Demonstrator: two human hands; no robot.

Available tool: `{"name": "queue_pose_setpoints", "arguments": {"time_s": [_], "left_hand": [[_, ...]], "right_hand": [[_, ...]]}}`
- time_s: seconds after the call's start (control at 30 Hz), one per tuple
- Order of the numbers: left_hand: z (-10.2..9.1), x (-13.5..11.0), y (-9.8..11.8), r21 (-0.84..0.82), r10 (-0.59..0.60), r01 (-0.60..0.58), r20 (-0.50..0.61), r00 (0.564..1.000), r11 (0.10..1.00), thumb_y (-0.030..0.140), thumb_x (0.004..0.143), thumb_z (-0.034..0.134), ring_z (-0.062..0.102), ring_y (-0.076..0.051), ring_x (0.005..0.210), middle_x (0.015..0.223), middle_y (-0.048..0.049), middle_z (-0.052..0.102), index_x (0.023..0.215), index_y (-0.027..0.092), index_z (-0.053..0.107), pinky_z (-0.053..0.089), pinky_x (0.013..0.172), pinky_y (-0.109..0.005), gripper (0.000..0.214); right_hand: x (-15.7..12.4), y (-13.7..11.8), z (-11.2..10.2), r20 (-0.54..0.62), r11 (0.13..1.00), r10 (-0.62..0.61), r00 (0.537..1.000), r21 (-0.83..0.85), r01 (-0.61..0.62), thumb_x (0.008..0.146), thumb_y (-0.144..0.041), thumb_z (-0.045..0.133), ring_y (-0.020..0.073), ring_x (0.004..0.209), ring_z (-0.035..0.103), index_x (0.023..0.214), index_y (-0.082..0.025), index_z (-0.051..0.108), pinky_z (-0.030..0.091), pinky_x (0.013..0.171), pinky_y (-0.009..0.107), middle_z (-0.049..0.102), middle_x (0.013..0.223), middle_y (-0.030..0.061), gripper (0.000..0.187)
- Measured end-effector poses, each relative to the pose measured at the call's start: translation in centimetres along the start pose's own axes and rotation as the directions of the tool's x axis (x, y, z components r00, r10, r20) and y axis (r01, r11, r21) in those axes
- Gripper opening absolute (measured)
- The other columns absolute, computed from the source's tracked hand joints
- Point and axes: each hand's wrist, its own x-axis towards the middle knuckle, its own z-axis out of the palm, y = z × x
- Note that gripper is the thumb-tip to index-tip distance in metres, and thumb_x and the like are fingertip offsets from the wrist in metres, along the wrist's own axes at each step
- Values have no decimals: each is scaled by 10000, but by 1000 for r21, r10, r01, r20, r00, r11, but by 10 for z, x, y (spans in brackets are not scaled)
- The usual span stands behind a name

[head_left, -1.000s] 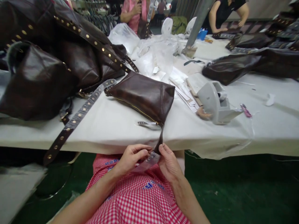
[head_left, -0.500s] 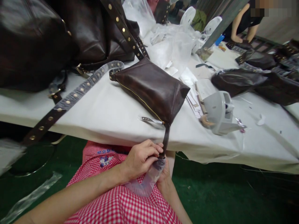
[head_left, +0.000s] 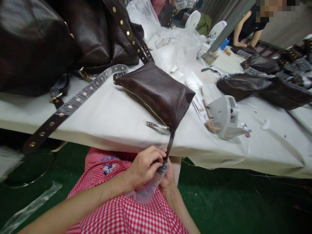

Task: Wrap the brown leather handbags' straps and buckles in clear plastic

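A dark brown leather bag [head_left: 156, 92] with a brass zipper lies on the table, and its narrow strap [head_left: 171, 143] hangs over the front edge toward me. The strap's lower end sits within a clear plastic sleeve [head_left: 148, 191], whose loose part droops over my lap. My left hand [head_left: 147, 164] is closed, thumb and fingers pinching at the strap where the sleeve begins. Behind the strap, my right hand [head_left: 169, 178] is closed around the sleeve from the other side; its fingers are partly hidden. A small zipper pull in plastic wrap [head_left: 156, 125] lies beside the bag.
Large brown bags [head_left: 92, 35] and a studded strap [head_left: 69, 106] crowd the left. To the right are paper strips [head_left: 198, 100], a grey plastic stand [head_left: 223, 115] and more bags [head_left: 243, 86]. Across the table, a person's arms [head_left: 240, 32] reach over another bag. Plastic bags [head_left: 168, 48] lie behind.
The view has shifted slightly. Both hands remain at the strap end, and more of the dark strap shows inside the mouth of the plastic sleeve.
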Motion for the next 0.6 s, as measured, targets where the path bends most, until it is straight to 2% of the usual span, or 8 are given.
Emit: {"name": "queue_pose_setpoints", "arguments": {"time_s": [0.17, 0.37, 0.53, 0.6], "left_hand": [[3, -8, -9, 172, 115, -106, -40, 993, 979, 100, 864, 513, 623, -182, 887, 892, -76, 644, 859, 171, 661, 538, 802, -314, 164], [6, -9, -16, 199, 231, -210, -87, 969, 957, 103, 875, 510, 640, -171, 864, 870, -84, 663, 850, 164, 662, 549, 793, -290, 165], [7, -8, -15, 330, 242, -225, -12, 970, 917, 115, 882, 456, 648, -188, 924, 917, -101, 681, 849, 167, 649, 548, 826, -312, 202], [8, -8, -16, 377, 236, -232, 37, 971, 896, 113, 869, 442, 638, -200, 985, 970, -113, 681, 882, 163, 637, 539, 866, -327, 202]], "right_hand": [[-3, 1, 4, 23, 999, -34, 999, 30, 33, 807, -194, 634, 107, 570, 484, 670, -267, 555, 503, 594, 179, 485, 634, -51, 174], [-3, 1, 8, 53, 992, -10, 999, 123, 3, 779, -132, 636, 91, 563, 482, 686, -266, 559, 489, 577, 144, 475, 627, -58, 180], [-1, 1, 5, 78, 1000, -9, 997, 8, 8, 724, -189, 704, 76, 557, 475, 658, -252, 520, 470, 568, 121, 460, 612, -73, 205], [1, 0, 3, 107, 991, -1, 994, -129, 15, 700, -256, 736, 73, 561, 472, 639, -244, 499, 469, 581, 120, 459, 615, -76, 245]]}}
